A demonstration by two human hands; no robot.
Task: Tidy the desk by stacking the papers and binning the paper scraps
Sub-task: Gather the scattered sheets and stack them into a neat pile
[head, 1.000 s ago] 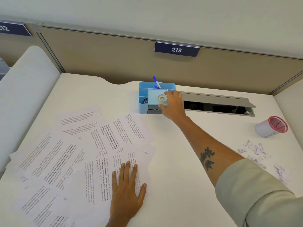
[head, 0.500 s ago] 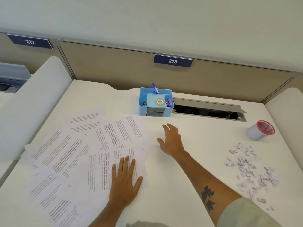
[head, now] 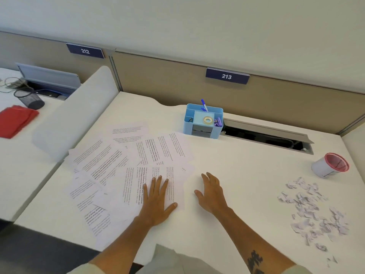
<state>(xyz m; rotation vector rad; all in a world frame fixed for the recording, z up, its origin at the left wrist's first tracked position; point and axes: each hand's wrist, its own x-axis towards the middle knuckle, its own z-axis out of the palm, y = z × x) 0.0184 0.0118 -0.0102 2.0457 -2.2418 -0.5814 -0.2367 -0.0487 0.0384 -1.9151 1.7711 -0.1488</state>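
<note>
Several printed sheets of paper (head: 110, 167) lie fanned out and overlapping across the left half of the white desk (head: 246, 175). My left hand (head: 159, 202) presses flat on the nearest sheet, fingers straight. My right hand (head: 212, 191) hovers or rests with relaxed fingers on the bare desk just right of the sheets, holding nothing. A heap of crumpled white paper scraps (head: 314, 210) is spread over the desk's right side. A small white bin with a pink rim (head: 328, 165) lies on its side behind the scraps.
A blue desk organiser (head: 203, 121) with a tape roll and a pen stands at the back centre. An open cable slot (head: 266, 136) runs to its right. A padded divider (head: 75, 117) borders the left edge; the neighbouring desk holds a red cloth (head: 15, 119).
My right hand has let go of the tape roll in the organiser and drawn back toward me, down to the desk beside the papers. My left hand stayed on the sheets.
</note>
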